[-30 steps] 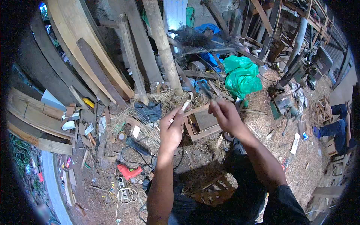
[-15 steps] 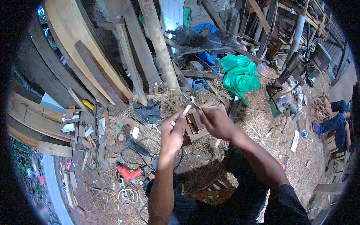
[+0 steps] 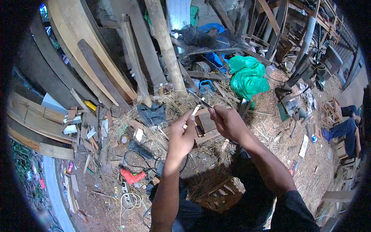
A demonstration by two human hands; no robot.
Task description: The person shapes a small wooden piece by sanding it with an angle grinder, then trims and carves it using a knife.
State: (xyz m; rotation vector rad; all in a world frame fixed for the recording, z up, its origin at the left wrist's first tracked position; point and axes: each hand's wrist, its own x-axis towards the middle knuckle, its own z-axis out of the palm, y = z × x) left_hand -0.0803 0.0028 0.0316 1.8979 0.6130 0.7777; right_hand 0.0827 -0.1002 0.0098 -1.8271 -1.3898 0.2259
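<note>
Between the fingers and thumb of my left hand [image 3: 182,137] is a thin pale wooden stick [image 3: 196,110], its tip pointing up and away from me. My right hand [image 3: 228,120] is closed round a knife [image 3: 201,101], whose narrow blade slants up to the left across the stick's far end. Whether the edge touches the wood I cannot tell. Just below and behind both hands sits a wooden box [image 3: 207,120] with a dark opening, partly covered by them. The knife's handle is hidden in my right fist.
A red power tool [image 3: 132,176] with cables lies at lower left, near a grey angle tool [image 3: 140,150]. A green plastic bag [image 3: 248,77] sits beyond my hands. Long boards [image 3: 87,50] lean at left. Another person's legs [image 3: 344,127] show at far right.
Both hands have shifted slightly to the right. The knife has moved a little up and right, toward the stick's tip. The grips stay the same.
</note>
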